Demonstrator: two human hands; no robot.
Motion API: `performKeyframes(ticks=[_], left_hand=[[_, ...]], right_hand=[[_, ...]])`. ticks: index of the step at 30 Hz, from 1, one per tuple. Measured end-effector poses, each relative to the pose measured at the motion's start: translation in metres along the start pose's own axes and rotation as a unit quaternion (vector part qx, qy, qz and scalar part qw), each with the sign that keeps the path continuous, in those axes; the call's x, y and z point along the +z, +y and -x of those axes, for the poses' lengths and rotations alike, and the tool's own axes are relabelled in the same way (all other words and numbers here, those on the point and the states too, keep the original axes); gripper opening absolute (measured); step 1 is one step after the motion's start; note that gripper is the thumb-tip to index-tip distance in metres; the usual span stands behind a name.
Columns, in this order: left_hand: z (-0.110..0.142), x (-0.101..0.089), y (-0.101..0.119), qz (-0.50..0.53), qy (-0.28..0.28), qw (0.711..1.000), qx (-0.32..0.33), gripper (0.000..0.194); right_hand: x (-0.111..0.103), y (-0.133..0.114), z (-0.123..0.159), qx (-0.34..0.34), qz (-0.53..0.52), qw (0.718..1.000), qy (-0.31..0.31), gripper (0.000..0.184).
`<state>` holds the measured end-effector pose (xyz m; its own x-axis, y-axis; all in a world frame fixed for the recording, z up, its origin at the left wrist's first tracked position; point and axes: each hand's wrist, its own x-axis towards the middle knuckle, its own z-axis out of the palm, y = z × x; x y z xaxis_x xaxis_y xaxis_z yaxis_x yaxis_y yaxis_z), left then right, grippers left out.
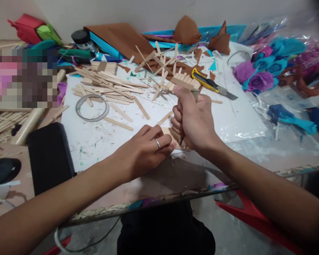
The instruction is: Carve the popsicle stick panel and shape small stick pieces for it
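My left hand, a ring on one finger, is closed with its fingertips pressed on a flat tan piece that looks like wooden craft sticks, near the table's front edge. Beside it, my right hand makes a fist around an upright hand tool. The tool's thin dark tip points down at the tan piece; most of its handle is hidden in the fist. Just beyond the hands lie a bundle of craft sticks and a yellow box cutter with its blade out. Star shapes made of sticks stand behind.
Loose craft sticks and a tape roll lie on the white sheet. A black phone is at left. Paper flowers sit at right, brown paper and a jar at the back.
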<state>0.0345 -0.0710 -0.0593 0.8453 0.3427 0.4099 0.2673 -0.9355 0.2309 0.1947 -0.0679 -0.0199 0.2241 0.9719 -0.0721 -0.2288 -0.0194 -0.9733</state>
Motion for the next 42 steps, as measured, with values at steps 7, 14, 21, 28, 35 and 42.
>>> performKeyframes(ticks=[7, 14, 21, 28, 35, 42], left_hand=[[0.002, -0.001, 0.0, -0.085, -0.005, 0.995, 0.049, 0.027], [0.006, 0.001, -0.001, -0.09, -0.001, 0.995, 0.052, 0.025], [0.009, -0.007, -0.002, -0.044, -0.021, 0.999, -0.015, 0.016], [0.009, -0.013, -0.001, 0.031, -0.013, 0.994, -0.101, 0.016], [0.01, -0.016, 0.0, 0.032, -0.019, 0.997, -0.072, 0.02], [0.009, -0.007, 0.003, 0.021, 0.008, 0.999, -0.046, 0.02]], right_hand=[[-0.001, 0.002, -0.005, 0.062, -0.031, 0.997, 0.018, 0.063], [-0.023, -0.028, -0.003, 0.017, -0.118, 0.991, -0.058, 0.067], [-0.054, -0.013, -0.034, -0.29, 0.31, 0.902, -0.071, 0.044], [-0.056, 0.003, -0.039, -0.303, 0.405, 0.849, -0.153, 0.044], [-0.037, -0.018, -0.006, -0.118, -0.063, 0.972, -0.195, 0.065], [-0.023, -0.012, 0.01, -0.004, -0.121, 0.973, -0.198, 0.069]])
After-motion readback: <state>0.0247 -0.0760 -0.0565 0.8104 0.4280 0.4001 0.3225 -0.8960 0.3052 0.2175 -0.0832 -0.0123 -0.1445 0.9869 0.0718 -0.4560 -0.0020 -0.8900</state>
